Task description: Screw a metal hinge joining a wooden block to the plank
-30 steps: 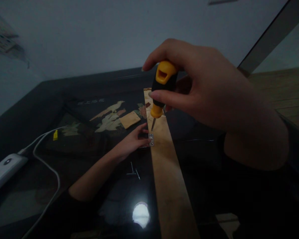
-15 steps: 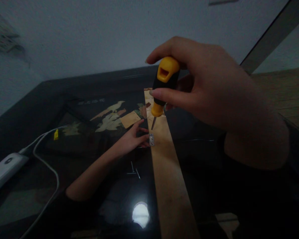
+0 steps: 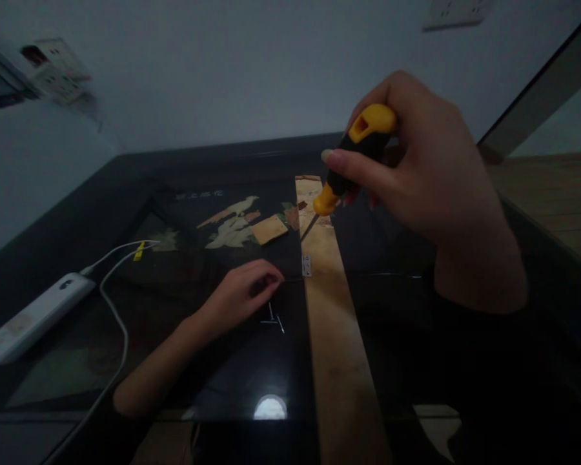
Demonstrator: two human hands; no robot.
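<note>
My right hand (image 3: 416,155) is wrapped round a yellow and black screwdriver (image 3: 361,145). The screwdriver tilts down to the left, its tip above a long wooden board (image 3: 339,329). A small metal hinge (image 3: 306,265) sits at the board's left edge, a little nearer than the tip. Left of it, just over the dark table, my left hand (image 3: 244,287) has thumb and fingers pinched together; whether anything is between them I cannot make out. Three thin screws (image 3: 274,320) lie on the table right beneath those fingers.
A small square wood piece (image 3: 269,230) lies left of the board on the glossy dark table (image 3: 252,361). At the left is a white power strip (image 3: 39,316) with a cable (image 3: 122,323). Sockets (image 3: 458,11) are on the wall behind.
My left hand has drawn back from the hinge toward the screws, its fingers closing to a pinch. The screwdriver has tilted more to the right. The whole view has shifted.
</note>
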